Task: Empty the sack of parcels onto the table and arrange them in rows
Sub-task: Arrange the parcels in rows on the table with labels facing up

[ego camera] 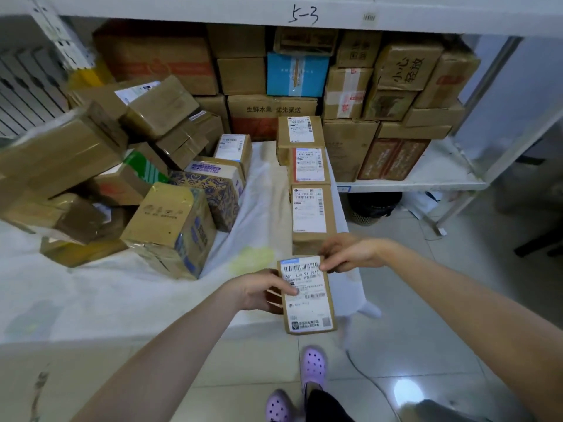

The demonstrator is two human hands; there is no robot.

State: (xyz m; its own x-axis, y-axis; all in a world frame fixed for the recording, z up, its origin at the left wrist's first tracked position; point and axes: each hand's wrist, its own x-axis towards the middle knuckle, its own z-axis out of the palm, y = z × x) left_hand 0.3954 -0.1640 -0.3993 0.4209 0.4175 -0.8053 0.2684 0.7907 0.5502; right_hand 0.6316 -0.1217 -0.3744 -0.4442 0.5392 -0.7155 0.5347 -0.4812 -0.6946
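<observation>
Left grip clasps flat, white-labelled cardboard parcel; right grip pinches its far corner, at cloth-draped worktop edge.

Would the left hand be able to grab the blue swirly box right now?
Probably not yet: the left hand is busy holding the labelled parcel. If it lets go, likely yes, since only bare white cloth lies between it and the blue swirly box.
</observation>
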